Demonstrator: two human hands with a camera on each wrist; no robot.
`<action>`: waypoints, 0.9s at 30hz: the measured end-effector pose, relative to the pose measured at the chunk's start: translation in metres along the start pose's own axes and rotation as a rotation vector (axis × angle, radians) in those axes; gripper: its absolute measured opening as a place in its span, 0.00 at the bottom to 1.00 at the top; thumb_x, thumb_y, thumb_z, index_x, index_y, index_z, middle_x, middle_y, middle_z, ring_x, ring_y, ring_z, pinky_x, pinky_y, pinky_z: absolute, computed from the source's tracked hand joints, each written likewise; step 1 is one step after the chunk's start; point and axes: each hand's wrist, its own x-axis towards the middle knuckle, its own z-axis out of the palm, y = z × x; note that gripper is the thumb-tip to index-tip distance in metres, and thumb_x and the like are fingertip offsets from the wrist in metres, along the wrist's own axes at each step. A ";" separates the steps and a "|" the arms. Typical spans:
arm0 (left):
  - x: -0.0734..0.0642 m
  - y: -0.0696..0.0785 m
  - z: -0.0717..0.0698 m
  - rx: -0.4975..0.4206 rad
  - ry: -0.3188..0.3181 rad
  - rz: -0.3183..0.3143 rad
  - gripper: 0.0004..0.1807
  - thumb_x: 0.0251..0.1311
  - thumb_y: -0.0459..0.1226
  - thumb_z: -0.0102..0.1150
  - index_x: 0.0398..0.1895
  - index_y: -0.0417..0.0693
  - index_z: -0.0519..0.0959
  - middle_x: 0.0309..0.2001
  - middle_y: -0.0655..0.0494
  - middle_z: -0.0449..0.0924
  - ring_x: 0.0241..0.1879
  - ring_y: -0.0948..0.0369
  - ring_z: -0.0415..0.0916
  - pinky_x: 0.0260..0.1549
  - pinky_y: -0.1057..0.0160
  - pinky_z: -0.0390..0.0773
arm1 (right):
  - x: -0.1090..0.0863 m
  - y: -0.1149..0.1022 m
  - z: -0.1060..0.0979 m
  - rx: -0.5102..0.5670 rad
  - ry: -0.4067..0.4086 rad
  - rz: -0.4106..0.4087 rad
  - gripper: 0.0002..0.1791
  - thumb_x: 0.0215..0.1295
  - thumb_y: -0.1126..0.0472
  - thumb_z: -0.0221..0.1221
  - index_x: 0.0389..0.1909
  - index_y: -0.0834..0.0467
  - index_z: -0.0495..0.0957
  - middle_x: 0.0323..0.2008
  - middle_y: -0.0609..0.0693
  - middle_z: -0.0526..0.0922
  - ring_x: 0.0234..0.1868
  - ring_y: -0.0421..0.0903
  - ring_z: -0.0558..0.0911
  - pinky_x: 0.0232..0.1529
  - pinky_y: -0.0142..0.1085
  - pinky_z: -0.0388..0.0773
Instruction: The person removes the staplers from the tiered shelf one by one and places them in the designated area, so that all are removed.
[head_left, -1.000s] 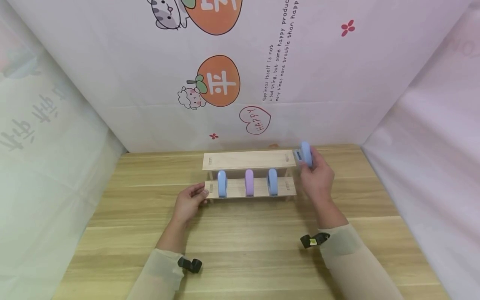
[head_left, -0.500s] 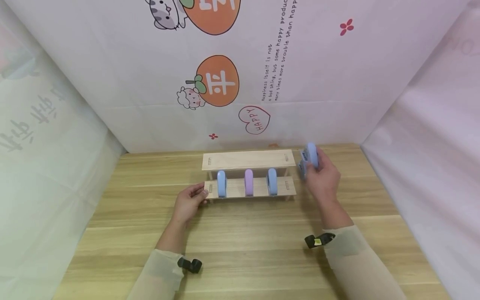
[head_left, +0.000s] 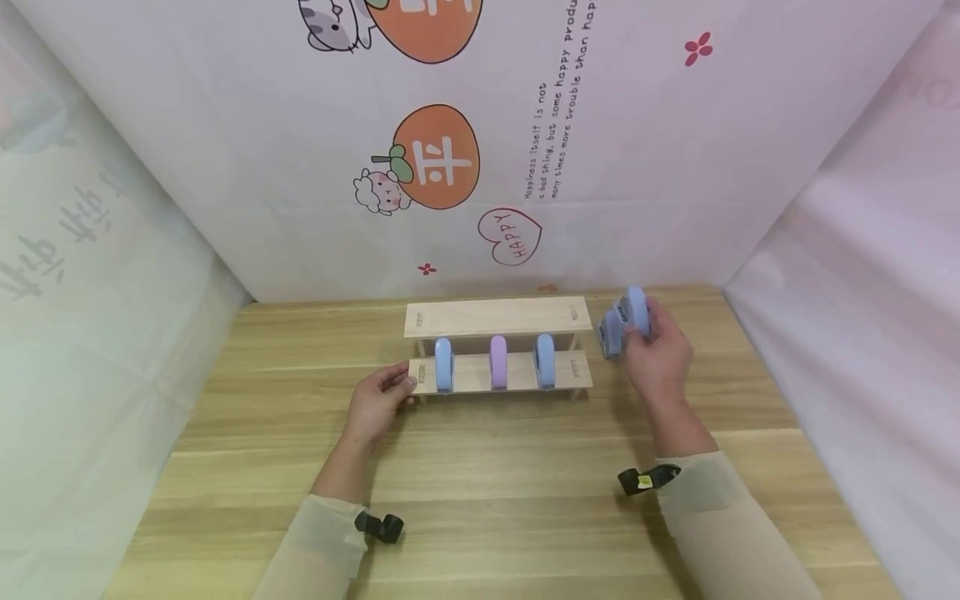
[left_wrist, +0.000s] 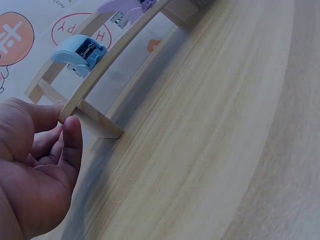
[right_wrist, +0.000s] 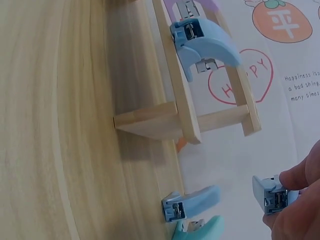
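Observation:
My left hand pinches the left end of the front board of a two-step wooden rack, thumb and fingers at its edge in the left wrist view. Standing on that board are a blue mini stapler, a purple mini stapler and another blue one. Right of the rack, my right hand grips a blue mini stapler, raised above the table in the right wrist view. Beside it on the table sits another blue mini stapler, with a teal one partly in view behind it.
The rack's back board is the higher step and bears nothing. A wood-grain table lies under everything. Printed white cloth rises behind the table, with more cloth at both sides.
My right hand has moved right with the blue stapler, away from the rack's back right end. The blue stapler on the table has come into view beside it. My left hand stays put.

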 end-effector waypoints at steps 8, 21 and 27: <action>0.000 0.000 -0.001 -0.012 -0.003 0.011 0.25 0.68 0.32 0.66 0.67 0.34 0.75 0.58 0.40 0.80 0.49 0.56 0.81 0.46 0.64 0.89 | 0.006 0.005 -0.006 -0.002 0.005 0.029 0.29 0.70 0.70 0.59 0.72 0.59 0.73 0.67 0.61 0.75 0.68 0.56 0.76 0.69 0.47 0.75; 0.000 -0.001 -0.001 -0.004 -0.002 0.004 0.25 0.68 0.33 0.66 0.67 0.35 0.76 0.58 0.40 0.80 0.48 0.57 0.81 0.45 0.64 0.89 | 0.015 0.021 -0.012 -0.038 0.028 0.114 0.30 0.72 0.68 0.58 0.74 0.55 0.70 0.70 0.57 0.74 0.70 0.52 0.73 0.72 0.45 0.72; 0.000 -0.001 -0.001 -0.012 -0.002 0.000 0.24 0.69 0.32 0.66 0.66 0.35 0.76 0.58 0.40 0.80 0.48 0.57 0.81 0.46 0.64 0.88 | 0.019 0.027 -0.015 -0.042 0.016 0.136 0.31 0.74 0.67 0.57 0.76 0.55 0.68 0.71 0.56 0.72 0.72 0.50 0.71 0.74 0.44 0.70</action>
